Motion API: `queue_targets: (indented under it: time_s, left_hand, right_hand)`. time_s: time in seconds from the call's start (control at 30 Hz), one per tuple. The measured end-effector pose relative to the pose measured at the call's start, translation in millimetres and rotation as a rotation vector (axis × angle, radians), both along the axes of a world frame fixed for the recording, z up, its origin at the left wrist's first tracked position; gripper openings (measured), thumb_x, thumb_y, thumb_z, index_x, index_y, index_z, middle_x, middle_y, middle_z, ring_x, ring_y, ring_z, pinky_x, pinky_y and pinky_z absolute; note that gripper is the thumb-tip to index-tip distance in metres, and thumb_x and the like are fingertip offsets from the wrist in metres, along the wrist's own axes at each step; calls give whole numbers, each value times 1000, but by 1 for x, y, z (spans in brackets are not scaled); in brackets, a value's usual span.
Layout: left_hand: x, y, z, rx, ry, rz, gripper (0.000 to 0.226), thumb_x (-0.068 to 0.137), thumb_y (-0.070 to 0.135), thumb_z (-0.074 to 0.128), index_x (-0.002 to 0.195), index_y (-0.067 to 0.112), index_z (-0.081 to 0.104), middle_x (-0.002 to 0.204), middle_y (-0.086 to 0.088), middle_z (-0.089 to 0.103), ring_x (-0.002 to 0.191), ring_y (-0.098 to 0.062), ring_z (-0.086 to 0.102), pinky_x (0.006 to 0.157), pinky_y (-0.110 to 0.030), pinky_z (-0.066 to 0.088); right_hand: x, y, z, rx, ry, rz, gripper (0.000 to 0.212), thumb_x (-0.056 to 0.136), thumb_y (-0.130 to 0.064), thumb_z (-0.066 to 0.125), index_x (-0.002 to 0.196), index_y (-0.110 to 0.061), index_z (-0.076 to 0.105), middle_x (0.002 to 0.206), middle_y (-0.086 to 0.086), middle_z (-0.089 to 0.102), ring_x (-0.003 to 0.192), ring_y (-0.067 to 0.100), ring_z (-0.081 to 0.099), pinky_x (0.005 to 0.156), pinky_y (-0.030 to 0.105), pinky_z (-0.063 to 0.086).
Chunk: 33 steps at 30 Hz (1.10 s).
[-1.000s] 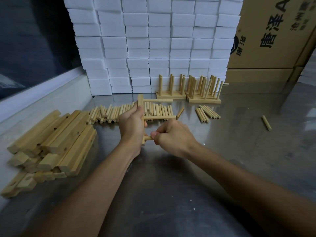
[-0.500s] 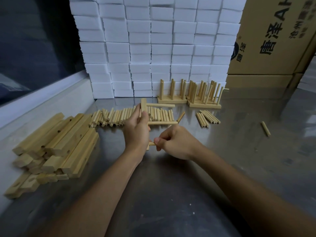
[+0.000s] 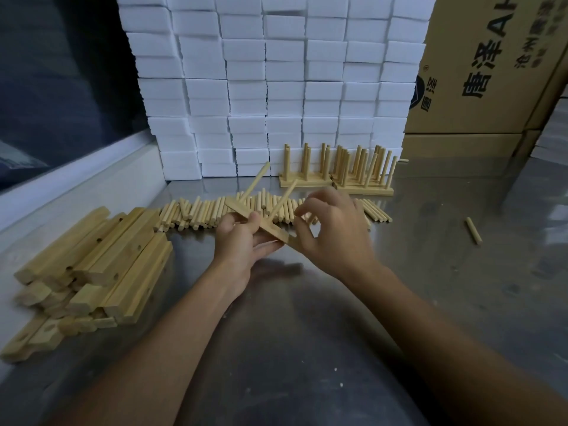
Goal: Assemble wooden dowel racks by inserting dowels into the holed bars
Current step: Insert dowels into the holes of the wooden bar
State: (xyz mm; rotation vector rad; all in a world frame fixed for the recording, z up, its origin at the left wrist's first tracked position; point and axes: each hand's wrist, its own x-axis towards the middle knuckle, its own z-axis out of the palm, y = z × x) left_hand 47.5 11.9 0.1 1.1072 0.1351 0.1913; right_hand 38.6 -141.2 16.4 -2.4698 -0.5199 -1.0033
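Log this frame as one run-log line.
left hand: holds bar | bar: two dowels in | right hand: fingers beside bar's near end

Dim, cool indoor light, seemingly from above and ahead. The steel tabletop (image 3: 445,272) carries soft pale glare at right and a dark blurred shadow below the hands. The white foam blocks (image 3: 276,87) are brightest. Wide-angle bending curves the edges; the forearms at the bottom look soft and stretched.
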Motion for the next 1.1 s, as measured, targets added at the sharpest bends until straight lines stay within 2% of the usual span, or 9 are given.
queue_targets:
  time_s: [0.13, 0.23, 0.43, 0.7, 0.77, 0.8, 0.9, 0.97, 1.1]
  left_hand:
    - [-1, -4, 1, -93, -6, -80, 13, 100, 2, 50, 111, 6, 55, 99, -18, 74, 87, -29, 75, 69, -42, 62]
    - [-4, -9, -1, -91, 5, -105, 13, 96, -2, 56, 106, 4, 60, 92, -14, 75, 84, -25, 75, 69, -36, 62]
    - [-4, -10, -3, -61, 0, -100, 17, 91, -5, 61, 107, 0, 62, 98, -17, 74, 91, -25, 74, 79, -36, 61]
    - [-2, -16, -3, 146, 5, -67, 19, 89, 8, 71, 108, 6, 65, 103, -12, 74, 91, -24, 73, 80, -40, 61]
    - [-1, -14, -5, 254, -19, 33, 16, 90, 13, 71, 104, 13, 65, 97, -9, 72, 84, -21, 72, 76, -40, 62]
    - [0, -11, -6, 402, -53, 108, 12, 90, 15, 71, 99, 19, 64, 92, -5, 71, 80, -20, 70, 72, -37, 61]
    - [4, 3, -13, 1035, -151, 307, 15, 89, 19, 68, 80, 29, 61, 75, 12, 64, 71, -7, 61, 57, -24, 46]
    - [7, 10, -16, 1152, -103, 330, 18, 87, 19, 67, 74, 28, 60, 67, 16, 60, 66, -2, 57, 53, -21, 37]
    - [11, 7, -19, 1202, 22, 250, 15, 87, 27, 66, 73, 30, 62, 66, 17, 62, 64, 0, 57, 51, -20, 32]
  right_hand:
    - [-6, 11, -2, 34, 74, 110, 22, 91, -23, 63, 112, -19, 68, 104, -1, 61, 85, 18, 61, 70, 40, 54]
    - [-6, 13, -7, -22, 112, 82, 27, 94, -24, 59, 121, -23, 64, 109, -2, 60, 91, 18, 60, 70, 37, 54]
    - [-2, 9, -6, -84, 165, 87, 23, 96, -21, 61, 117, -24, 67, 110, -1, 66, 92, 20, 64, 74, 36, 55]
    - [12, -6, -6, -130, 236, 61, 35, 89, -1, 62, 119, -18, 62, 107, 0, 64, 93, 21, 60, 79, 37, 54]
    - [19, -10, -5, -157, 249, 34, 34, 88, 0, 62, 116, -19, 63, 105, -1, 64, 91, 19, 59, 77, 35, 53]
    - [24, -12, -5, -165, 258, 19, 34, 88, 0, 62, 116, -19, 64, 105, -1, 64, 91, 19, 58, 76, 33, 53]
    - [42, -18, -2, -160, 242, -24, 35, 88, 2, 62, 115, -20, 65, 103, -3, 66, 86, 15, 58, 66, 24, 48]
    - [58, -20, 2, -143, 219, -36, 31, 88, 0, 63, 112, -20, 67, 101, -3, 68, 84, 13, 59, 65, 23, 49]
    - [99, -25, 9, -212, 224, -74, 29, 87, -4, 69, 110, -21, 68, 102, -1, 68, 88, 16, 60, 73, 33, 55]
